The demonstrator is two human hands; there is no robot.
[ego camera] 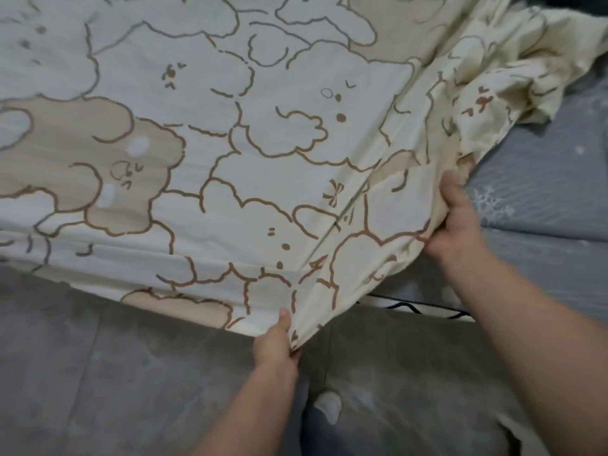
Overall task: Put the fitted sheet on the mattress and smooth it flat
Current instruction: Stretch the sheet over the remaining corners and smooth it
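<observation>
We have the sheet [204, 153] by one corner, and both hands are clamped on cloth. Our left hand [276, 340] pinches the very tip of the corner, thumb on top, fingers hidden under the fold. Our right hand [457, 222] grips the hem further along, thumb up, with a bunch of loose fabric rising behind it. Between the two grips runs the corner seam, a straight line slanting up and away from the left grip. Most of the sheet spreads up and to the left of both grips; to the right of the right grip the grey snowflake-patterned mattress [539, 209] is bare. So the corner we judge must be covered lies to the right and below the right grip, which is the nearer hand. The grey floor [98, 373] lies beneath the left grip. The sheet carries drawn cartoon animals only; we see no brand, label or readable writing.
</observation>
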